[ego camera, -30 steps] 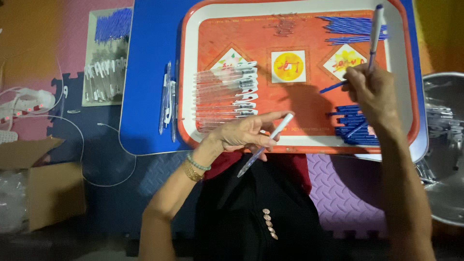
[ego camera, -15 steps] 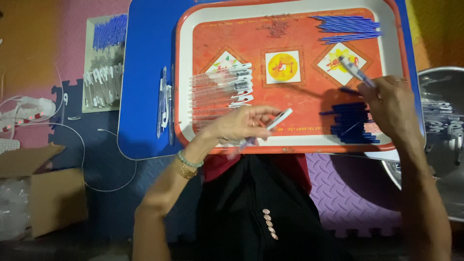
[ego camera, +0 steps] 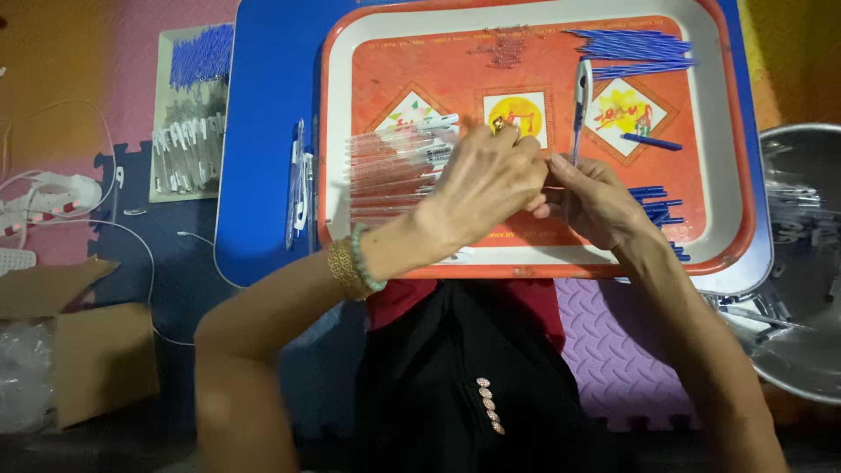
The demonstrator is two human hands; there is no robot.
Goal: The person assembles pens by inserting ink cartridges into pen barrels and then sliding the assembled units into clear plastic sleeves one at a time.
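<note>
My left hand (ego camera: 486, 180) and my right hand (ego camera: 591, 197) meet over the middle of the orange tray (ego camera: 727, 158). Between their fingers stands a clear pen barrel (ego camera: 581, 109) with a white cap end, pointing away from me. My right hand pinches its lower part; my left hand's fingers close against the same spot. A row of clear pen barrels (ego camera: 394, 171) lies on the tray left of my hands. Blue refills (ego camera: 653, 206) lie right of my right hand. More blue refills (ego camera: 635, 48) are heaped at the tray's far right.
The tray rests on a blue low table (ego camera: 263, 131). Finished pens (ego camera: 298, 184) lie left of the tray. A flat box of pen parts (ego camera: 188, 114) sits on the floor at left, a cardboard box (ego camera: 79, 350) at lower left, a metal basin (ego camera: 802, 263) at right.
My left hand moved right with its pen piece to meet my right hand. My right hand came in from the refill pile and now holds a pen barrel upright.
</note>
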